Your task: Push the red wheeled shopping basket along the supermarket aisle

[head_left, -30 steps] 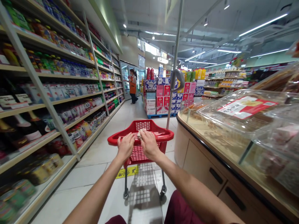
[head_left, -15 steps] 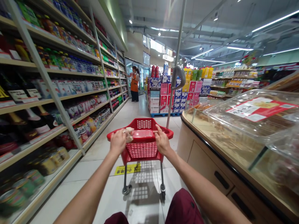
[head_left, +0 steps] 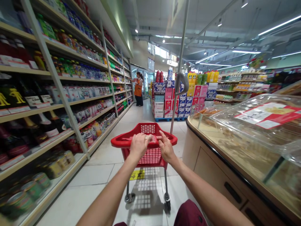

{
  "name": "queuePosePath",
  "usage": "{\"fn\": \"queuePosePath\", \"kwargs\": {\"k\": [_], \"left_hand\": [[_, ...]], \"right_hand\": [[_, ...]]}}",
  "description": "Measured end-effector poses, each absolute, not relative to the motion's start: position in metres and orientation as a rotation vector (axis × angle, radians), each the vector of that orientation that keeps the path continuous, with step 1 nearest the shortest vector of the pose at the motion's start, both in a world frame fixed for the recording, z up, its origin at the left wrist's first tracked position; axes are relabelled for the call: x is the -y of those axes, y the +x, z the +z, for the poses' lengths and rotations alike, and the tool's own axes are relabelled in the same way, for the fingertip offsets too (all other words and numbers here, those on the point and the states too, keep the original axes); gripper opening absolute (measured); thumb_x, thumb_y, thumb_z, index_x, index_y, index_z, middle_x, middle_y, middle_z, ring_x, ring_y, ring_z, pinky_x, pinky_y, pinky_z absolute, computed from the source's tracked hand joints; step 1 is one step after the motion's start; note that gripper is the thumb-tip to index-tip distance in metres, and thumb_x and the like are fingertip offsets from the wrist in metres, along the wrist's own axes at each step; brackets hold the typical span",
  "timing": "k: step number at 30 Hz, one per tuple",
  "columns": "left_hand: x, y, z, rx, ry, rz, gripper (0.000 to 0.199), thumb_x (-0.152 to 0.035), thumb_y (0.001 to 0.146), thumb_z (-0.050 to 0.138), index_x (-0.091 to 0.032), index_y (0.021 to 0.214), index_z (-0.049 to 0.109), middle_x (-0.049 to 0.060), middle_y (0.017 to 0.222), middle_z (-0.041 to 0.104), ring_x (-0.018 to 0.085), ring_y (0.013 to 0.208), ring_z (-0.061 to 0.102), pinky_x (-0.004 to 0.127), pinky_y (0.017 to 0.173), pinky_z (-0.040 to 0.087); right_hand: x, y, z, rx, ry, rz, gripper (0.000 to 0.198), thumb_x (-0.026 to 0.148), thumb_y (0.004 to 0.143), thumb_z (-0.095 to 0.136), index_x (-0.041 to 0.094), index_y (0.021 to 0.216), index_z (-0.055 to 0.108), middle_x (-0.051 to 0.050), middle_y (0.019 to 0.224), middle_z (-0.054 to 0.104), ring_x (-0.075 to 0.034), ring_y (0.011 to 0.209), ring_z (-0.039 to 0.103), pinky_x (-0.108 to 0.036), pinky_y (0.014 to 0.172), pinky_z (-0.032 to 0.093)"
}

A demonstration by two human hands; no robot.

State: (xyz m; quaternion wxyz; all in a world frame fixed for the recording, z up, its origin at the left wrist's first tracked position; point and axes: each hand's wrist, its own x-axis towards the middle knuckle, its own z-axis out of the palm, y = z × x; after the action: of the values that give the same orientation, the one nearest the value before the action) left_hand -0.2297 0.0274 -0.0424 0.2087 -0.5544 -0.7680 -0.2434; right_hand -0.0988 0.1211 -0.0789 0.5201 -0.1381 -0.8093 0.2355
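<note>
A red plastic shopping cart [head_left: 115, 142] with a mesh basket on grey legs and casters stands right in front of me. My left hand [head_left: 139, 146] is closed over the middle of its handle bar, palm down. Something small and pale shows at its fingertips, too blurred to name. Just to the right, my right hand [head_left: 166, 147] grips the same bar, with its index finger raised along the top. The two hands are close together, a small gap between them. A grey metal pole [head_left: 178, 103] with a hooked grey grip rises beyond the cart's right side.
Drink shelves [head_left: 77, 102] line the left side. A wooden counter [head_left: 211, 163] with clear plastic food boxes [head_left: 265, 116] borders the right. Ahead, stacked cartons [head_left: 168, 105] stand on a blue pallet. A person in an orange apron [head_left: 138, 89] stands by the far shelves.
My left hand has slid right along the handle, closer to my right hand. The crumpled pale thing beside it earlier is mostly out of sight. The view has turned slightly left.
</note>
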Motion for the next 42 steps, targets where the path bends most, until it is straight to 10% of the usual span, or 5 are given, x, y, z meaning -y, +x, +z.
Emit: {"fn": "queuePosePath", "kwargs": {"k": [42], "left_hand": [[-0.025,-0.251,-0.046,2.038,-1.64,-0.733,0.028,-0.022,0.083,0.035,-0.017,0.095,0.06,0.007,0.1,0.063,0.019,0.102,0.052,0.036,0.092,0.041]], "right_hand": [[-0.12,-0.095,-0.087,1.814,-0.353,0.618,0.047,0.024,0.083,0.036,0.02,0.129,0.03,-0.006,0.099,0.057,-0.017,0.092,0.055,-0.037,0.085,0.043]]}}
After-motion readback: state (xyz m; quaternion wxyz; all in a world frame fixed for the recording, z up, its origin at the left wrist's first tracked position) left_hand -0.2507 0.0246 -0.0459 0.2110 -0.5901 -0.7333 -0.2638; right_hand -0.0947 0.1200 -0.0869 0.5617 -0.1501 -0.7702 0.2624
